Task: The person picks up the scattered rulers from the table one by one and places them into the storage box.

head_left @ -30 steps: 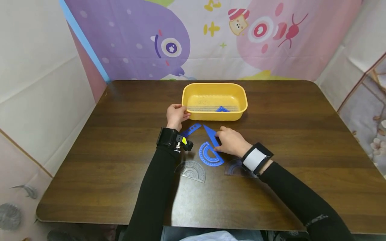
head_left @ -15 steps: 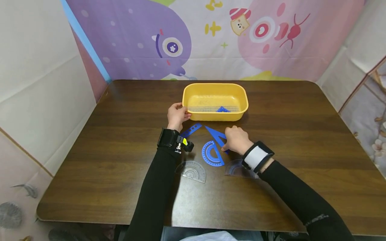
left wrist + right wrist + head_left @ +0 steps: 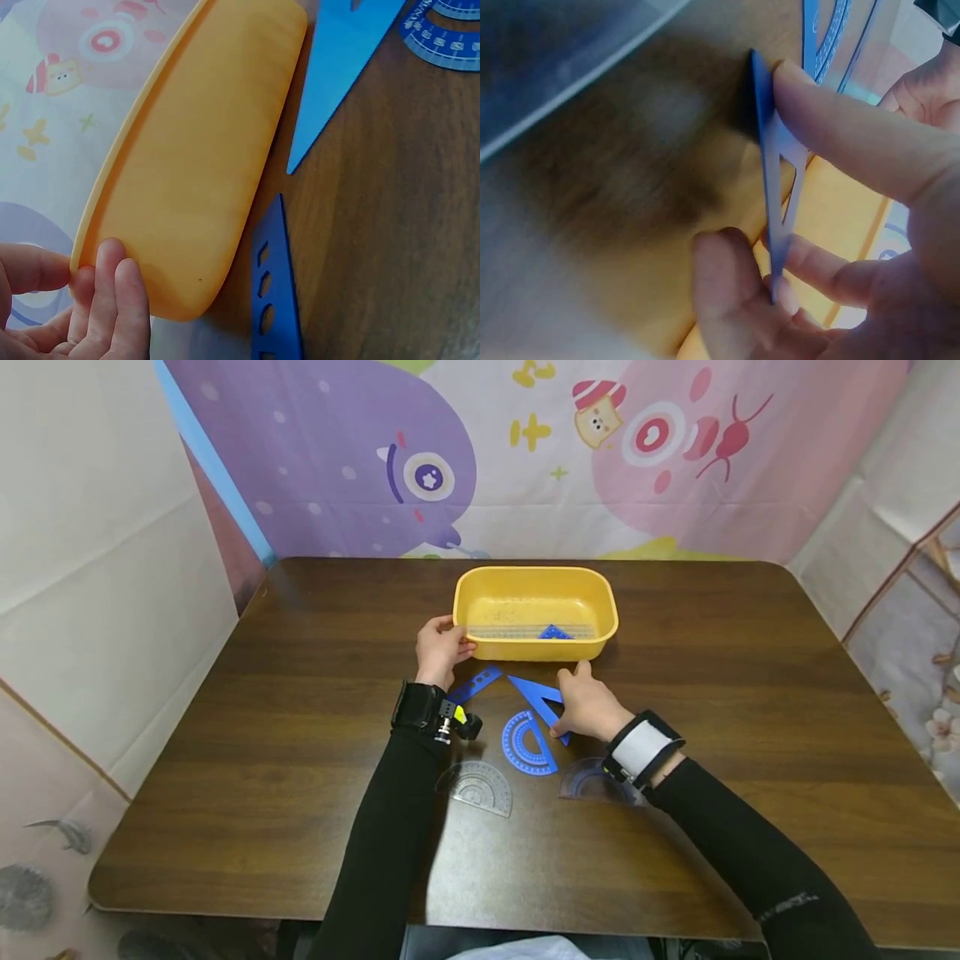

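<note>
left grip (image 3: 94,315) on yellow tub (image 3: 191,165), ruler (image 3: 286,289) near

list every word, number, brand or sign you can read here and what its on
No text can be read.
Blue protractor: scale markings too small.
Left clear protractor, right clear protractor: scales too faint.
Clear ruler in yellow basin: scale too small.
Right sleeve: pale mark too blurred.
</note>
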`<state>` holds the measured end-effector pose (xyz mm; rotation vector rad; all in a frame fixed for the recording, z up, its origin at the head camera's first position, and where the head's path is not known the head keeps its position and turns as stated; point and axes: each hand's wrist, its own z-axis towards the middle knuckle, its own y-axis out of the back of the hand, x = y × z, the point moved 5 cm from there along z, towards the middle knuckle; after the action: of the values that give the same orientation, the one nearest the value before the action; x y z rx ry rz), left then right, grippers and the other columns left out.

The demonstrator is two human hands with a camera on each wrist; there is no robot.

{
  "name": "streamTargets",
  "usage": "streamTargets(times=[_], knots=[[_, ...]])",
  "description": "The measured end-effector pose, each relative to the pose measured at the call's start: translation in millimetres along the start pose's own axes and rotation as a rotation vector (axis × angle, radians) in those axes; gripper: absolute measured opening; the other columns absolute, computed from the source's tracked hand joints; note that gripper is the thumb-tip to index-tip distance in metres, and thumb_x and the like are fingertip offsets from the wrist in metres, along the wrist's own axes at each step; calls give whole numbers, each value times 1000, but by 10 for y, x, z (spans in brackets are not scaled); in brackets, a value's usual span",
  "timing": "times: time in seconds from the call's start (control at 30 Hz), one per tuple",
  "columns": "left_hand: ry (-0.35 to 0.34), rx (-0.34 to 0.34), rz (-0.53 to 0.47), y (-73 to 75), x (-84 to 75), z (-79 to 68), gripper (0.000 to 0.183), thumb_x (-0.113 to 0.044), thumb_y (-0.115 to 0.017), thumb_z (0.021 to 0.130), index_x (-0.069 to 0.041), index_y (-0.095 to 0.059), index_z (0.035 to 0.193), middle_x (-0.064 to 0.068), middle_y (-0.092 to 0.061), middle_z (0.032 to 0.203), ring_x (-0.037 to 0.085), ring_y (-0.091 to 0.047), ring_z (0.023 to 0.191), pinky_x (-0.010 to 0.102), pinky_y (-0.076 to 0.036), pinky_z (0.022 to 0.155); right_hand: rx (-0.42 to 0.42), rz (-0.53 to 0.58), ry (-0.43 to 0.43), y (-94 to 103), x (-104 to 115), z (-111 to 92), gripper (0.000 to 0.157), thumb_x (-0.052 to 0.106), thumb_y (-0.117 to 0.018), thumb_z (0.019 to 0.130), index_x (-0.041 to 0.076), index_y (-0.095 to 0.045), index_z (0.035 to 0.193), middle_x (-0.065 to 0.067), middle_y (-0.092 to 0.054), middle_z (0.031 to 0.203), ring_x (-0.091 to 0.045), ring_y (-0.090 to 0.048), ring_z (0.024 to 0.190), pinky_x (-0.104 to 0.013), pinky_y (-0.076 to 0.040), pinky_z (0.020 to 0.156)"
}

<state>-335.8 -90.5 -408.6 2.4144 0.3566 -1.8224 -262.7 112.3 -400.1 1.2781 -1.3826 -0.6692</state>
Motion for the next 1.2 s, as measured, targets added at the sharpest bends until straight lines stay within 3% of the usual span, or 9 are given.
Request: streamTargets(times=[0.1, 0.3, 0.5, 0.93, 1.2], knots=[[-4, -4, -2, 1, -3, 6, 42, -4, -55, 86, -1, -47, 127, 11, -56, 89, 10, -60, 57, 23, -56, 63, -39, 37, 32, 16, 5, -3, 62, 19, -82, 64, -4, -48, 110, -21, -39, 108, -28, -55, 71, -33, -49, 61], [-11, -9, -1, 5, 2, 6, 41, -5, -56, 86, -1, -48, 127, 8, -55, 84, 11, -60, 58, 24, -56, 63, -133, 42, 110, 90, 34, 4, 36, 9, -73, 73, -3, -57, 103, -19, -60, 100, -29, -58, 89, -40, -51, 75], [-11, -11, 0, 0, 5, 2, 41, -5, -56, 87, -2, -48, 127, 7, -54, 82, 11, -61, 58, 25, -56, 65, -200, 67, 141, 167, 79, -30, 20, 8, -67, 79, 0, -62, 97, -15, -65, 93, -25, -60, 79, -38, -52, 70], [-16, -15, -11, 0, 24, 4, 41, -5, -55, 87, -1, -48, 127, 7, -53, 80, 11, -60, 56, 23, -56, 62, -441, 15, 226, 557, 156, -149, 15, 17, -69, 80, 7, -71, 91, -7, -69, 89, -24, -64, 76, -41, -52, 62], [-20, -15, -6, 1, 52, 7, 41, -6, -56, 87, -1, -48, 127, 7, -54, 81, 11, -61, 58, 24, -56, 64, -546, 100, 238, 796, 149, -190, 17, 16, -66, 83, 5, -70, 96, -10, -69, 91, -21, -60, 70, -35, -46, 57]])
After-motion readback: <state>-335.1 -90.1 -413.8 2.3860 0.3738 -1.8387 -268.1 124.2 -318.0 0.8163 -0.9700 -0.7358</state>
